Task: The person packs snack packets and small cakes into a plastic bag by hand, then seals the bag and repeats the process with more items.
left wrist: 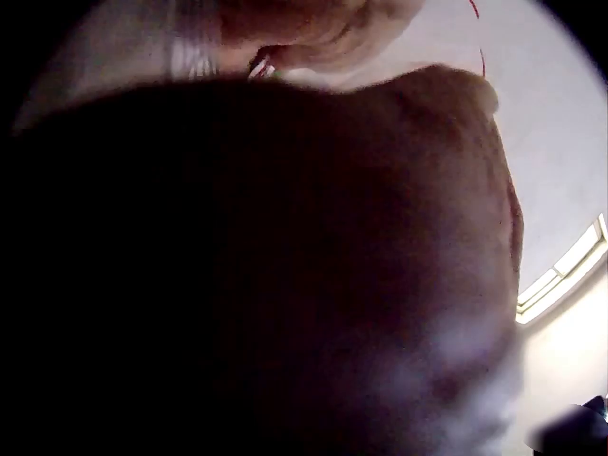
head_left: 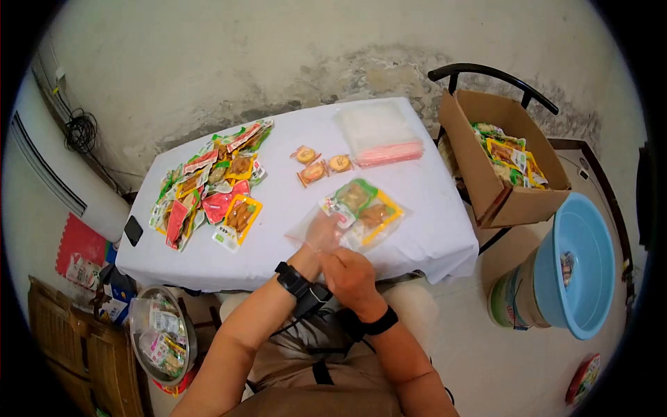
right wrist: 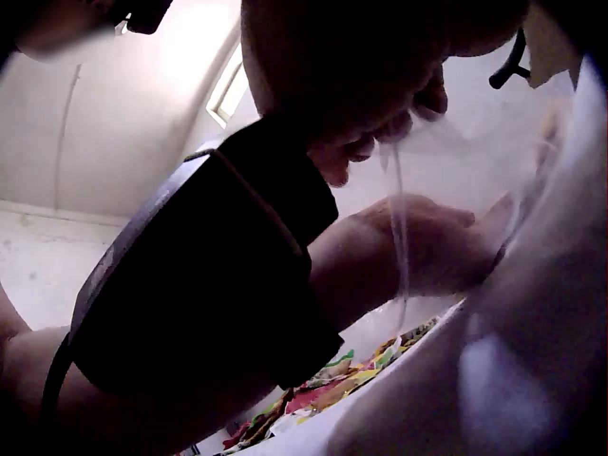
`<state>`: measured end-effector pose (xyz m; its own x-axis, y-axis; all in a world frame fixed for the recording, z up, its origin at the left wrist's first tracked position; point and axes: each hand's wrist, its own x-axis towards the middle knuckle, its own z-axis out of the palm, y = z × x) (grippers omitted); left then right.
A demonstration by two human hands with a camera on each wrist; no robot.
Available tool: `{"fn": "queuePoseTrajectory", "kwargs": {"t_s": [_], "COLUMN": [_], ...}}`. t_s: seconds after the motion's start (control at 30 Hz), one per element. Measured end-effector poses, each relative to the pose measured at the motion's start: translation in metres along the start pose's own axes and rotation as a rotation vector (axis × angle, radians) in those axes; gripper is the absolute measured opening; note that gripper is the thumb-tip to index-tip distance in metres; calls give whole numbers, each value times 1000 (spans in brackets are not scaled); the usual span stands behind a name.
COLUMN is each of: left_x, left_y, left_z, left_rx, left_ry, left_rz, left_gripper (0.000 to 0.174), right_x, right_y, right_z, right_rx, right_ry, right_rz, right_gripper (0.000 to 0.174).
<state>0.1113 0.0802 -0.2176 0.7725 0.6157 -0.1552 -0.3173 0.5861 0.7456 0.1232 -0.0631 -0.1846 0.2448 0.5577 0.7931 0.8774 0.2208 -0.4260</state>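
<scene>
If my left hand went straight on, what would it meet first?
Likely the green packet inside the clear bag; I can't tell whether your left hand is touching it.

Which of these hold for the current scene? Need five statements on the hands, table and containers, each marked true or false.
1. The right hand pinches the clear plastic bag. True.
2. The black rectangular phone lies inside the brown cardboard box. False: the phone lies at the left edge of the white-clothed table.
3. The brown cardboard box holds packets. True.
4. Five small round wrapped cakes lie on the table. False: there are three cakes.
5. The light blue plastic basin is left of the table. False: the basin is to the right of it.
</scene>
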Motion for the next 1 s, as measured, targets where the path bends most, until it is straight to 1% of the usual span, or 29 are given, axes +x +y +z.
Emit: {"fn": "queuePoseTrajectory", "kwargs": {"t_s": [0.03, 0.07, 0.13, 0.17, 0.23, 0.27, 0.33, 0.37, 0.43, 0.47, 0.53, 0.57, 0.63, 0.67, 0.73, 0.77, 0.83, 0.87, 0.93, 0.97, 1.0], "left_x": [2, -6, -32, -38, -58, -72, -101, -108, -119, -124, -131, -131, -125, -126, -129, -127, -126, -124, -115, -111, -107], "left_y": [-2, 1, 22, 22, 8, 12, 19, 17, 12, 9, 2, -5, -16, -15, -14, -17, -25, -28, -32, -34, -33], "left_z": [-6, 2, 22, 9, -27, -30, -18, -20, -22, -20, -13, -14, -17, -11, 2, 4, 6, 5, 7, 14, 19], "left_rx": [-43, -47, 123, 115, -79, -85, 70, 69, 238, 238, 683, 680, 899, 894, 642, 640, 404, 400, 1203, 1191, 866], "left_ry": [-37, -32, 92, 133, 22, 44, -212, -204, -78, -75, 98, 99, 79, 76, 163, 161, 129, 125, 96, 62, 115], "left_rz": [9, 15, -126, -78, -232, -201, -5, 2, 80, 81, 271, 275, 429, 433, 53, 52, 74, 66, 457, 448, 312], "left_gripper": [45, 45, 45, 45, 45, 45, 36, 36, 16, 16, 17, 17, 21, 21, 23, 23, 22, 22, 23, 23, 22], "right_x": [-1, -2, 0, 5, 10, 9, 4, 3, 2, 2, 2, 2, 1, 0, -2, -2, -2, -2, 1, 2, 4], "right_y": [1, 4, 9, 6, -2, -3, -4, -4, -4, -4, -5, -5, -6, -4, 0, 1, 3, 3, 6, 8, 10], "right_z": [-1, -2, 3, 4, 0, 1, 2, 4, 9, 10, 10, 11, 10, 10, 11, 10, 8, 7, 0, -4, -3], "right_rx": [-2, 3, -5, 45, 115, 143, 99, 107, 61, 64, 74, 74, 49, 43, 50, 47, 59, 52, 33, 1, 13], "right_ry": [-49, -54, 34, 19, 20, 7, -59, -65, -40, -41, -57, -60, -32, -32, 46, 46, 65, 62, 43, 46, 74], "right_rz": [28, 23, -26, -63, 92, 70, 88, 83, 13, 12, 32, 28, 76, 71, 21, 21, -18, -13, 18, 33, 26], "right_gripper": [15, 15, 17, 17, 13, 13, 14, 14, 14, 14, 13, 13, 10, 10, 11, 11, 14, 14, 16, 16, 16]}}
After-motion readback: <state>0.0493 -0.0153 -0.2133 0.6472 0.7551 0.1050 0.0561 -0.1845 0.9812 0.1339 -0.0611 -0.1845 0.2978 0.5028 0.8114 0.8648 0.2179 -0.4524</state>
